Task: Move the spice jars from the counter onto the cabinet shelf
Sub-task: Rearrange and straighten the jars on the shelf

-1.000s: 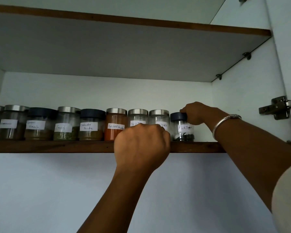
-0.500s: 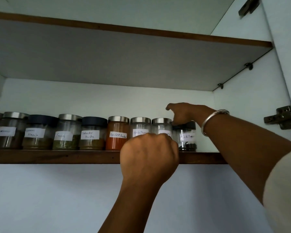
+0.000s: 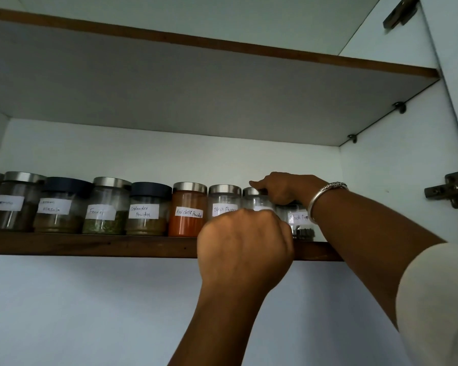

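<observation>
At three o'clock on the shelf (image 3: pixel 90 245), my right hand (image 3: pixel 283 190) has its fingers gripping the black pepper jar (image 3: pixel 299 224) by the lid; my left hand (image 3: pixel 245 244) is curled, and I cannot tell whether it holds anything.

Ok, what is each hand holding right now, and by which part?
Right hand grips the far-right Black Pepper jar by its top. Left hand is a fist; whether it holds anything cannot be told.
</observation>
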